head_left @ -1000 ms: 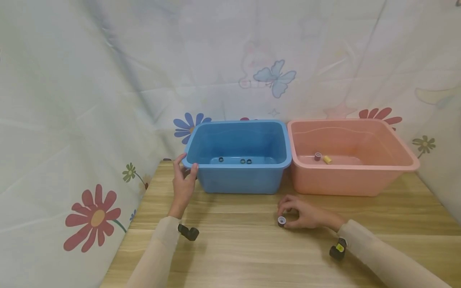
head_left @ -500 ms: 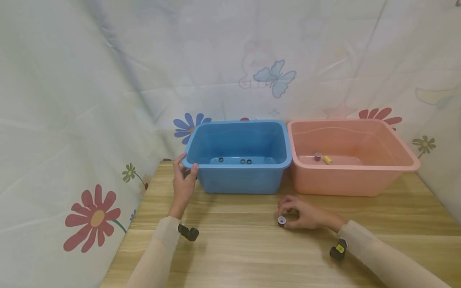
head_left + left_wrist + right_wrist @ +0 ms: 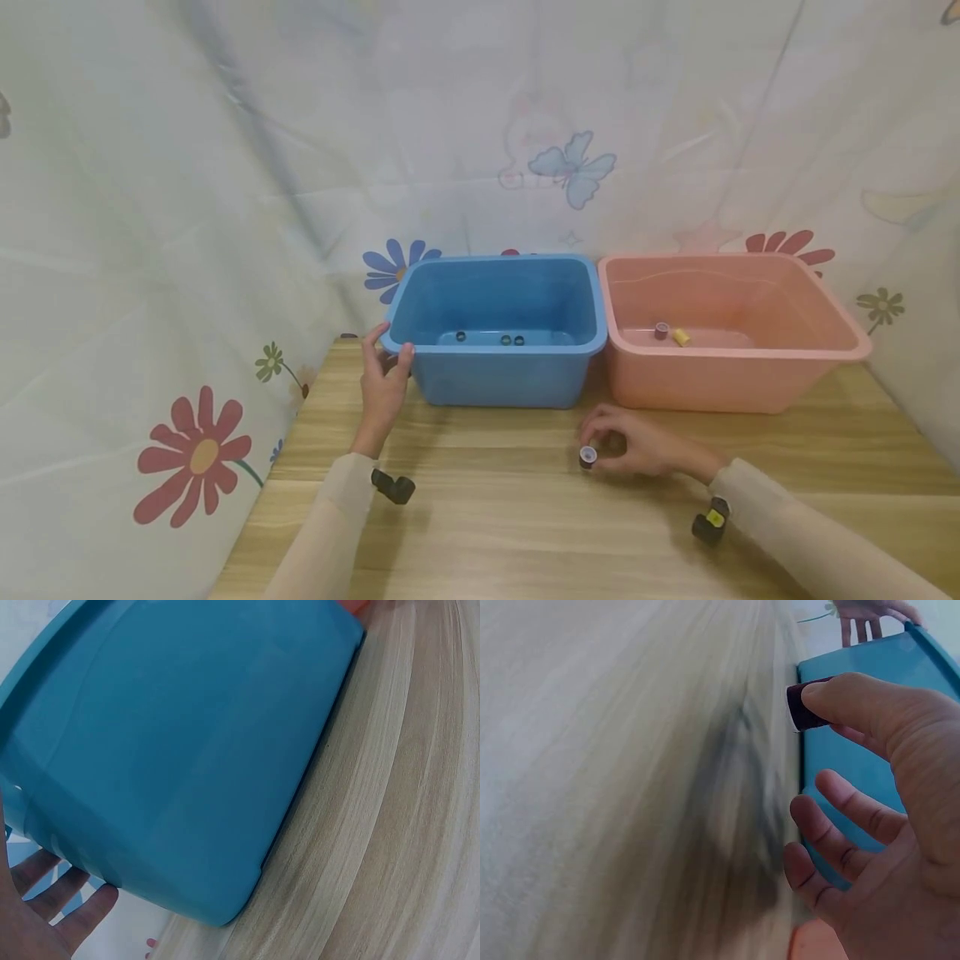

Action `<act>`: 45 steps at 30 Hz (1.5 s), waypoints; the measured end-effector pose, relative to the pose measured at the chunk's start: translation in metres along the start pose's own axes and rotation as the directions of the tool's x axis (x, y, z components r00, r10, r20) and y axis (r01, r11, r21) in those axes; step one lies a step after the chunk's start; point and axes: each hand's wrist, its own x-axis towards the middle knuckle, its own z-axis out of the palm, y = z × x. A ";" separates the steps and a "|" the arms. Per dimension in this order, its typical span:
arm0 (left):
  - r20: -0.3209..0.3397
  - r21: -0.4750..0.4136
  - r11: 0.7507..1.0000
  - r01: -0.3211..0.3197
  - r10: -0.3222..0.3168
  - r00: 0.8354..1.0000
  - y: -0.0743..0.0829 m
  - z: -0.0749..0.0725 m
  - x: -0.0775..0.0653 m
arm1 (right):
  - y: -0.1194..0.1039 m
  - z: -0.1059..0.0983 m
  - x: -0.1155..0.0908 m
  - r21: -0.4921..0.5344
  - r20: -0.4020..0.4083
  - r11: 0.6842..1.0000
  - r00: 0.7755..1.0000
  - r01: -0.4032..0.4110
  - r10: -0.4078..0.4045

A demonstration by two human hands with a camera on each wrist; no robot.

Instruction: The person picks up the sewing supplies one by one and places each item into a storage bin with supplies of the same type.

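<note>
In the head view my left hand [image 3: 384, 387] holds the near left corner of the blue bin [image 3: 502, 379], thumb at the front rim and fingers along the side. The left wrist view shows several of its fingers [image 3: 86, 919] against the bin's outer wall. My right hand [image 3: 637, 442] pinches a small dark cylinder with a white hollow end [image 3: 587, 457] between thumb and forefinger, in front of the bins. Seen from the right wrist, the dark cylinder [image 3: 808, 706] has its side turned to the camera, and the other fingers are spread and loosely bent.
A pink bin [image 3: 705, 383] stands against the blue bin's right side. It contains a similar dark cylinder [image 3: 662, 331] and a yellow cylinder [image 3: 681, 337]. Three small dark rings, one of them [image 3: 461, 336] apart, lie in the blue bin. A patterned curtain [image 3: 225, 167] hangs behind the wooden table [image 3: 480, 517].
The right hand has risen very slightly with the dark cylinder pinched in it. The head view has tilted a little. The left hand keeps its place on the blue bin.
</note>
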 end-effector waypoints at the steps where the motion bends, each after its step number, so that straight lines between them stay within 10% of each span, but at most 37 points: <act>1: 0.001 -0.002 1.000 0.000 0.000 1.000 0.000 0.000 0.000 | -0.002 -0.001 0.000 -0.006 -0.003 1.000 1.000 0.014 -0.014; 19: -0.005 0.009 1.000 0.017 -0.017 1.000 -0.002 0.001 0.001 | -0.048 -0.043 0.006 -0.170 -0.018 0.985 0.999 0.031 -0.034; 30: 0.037 0.000 0.999 0.045 -0.045 0.998 0.039 -0.003 -0.012 | -0.080 -0.069 0.006 -0.200 -0.020 0.977 0.996 0.078 -0.083; 45: 0.002 -0.001 1.000 0.010 -0.010 1.000 -0.001 0.001 0.000 | -0.100 -0.101 0.010 -0.246 -0.044 0.961 0.989 0.125 -0.140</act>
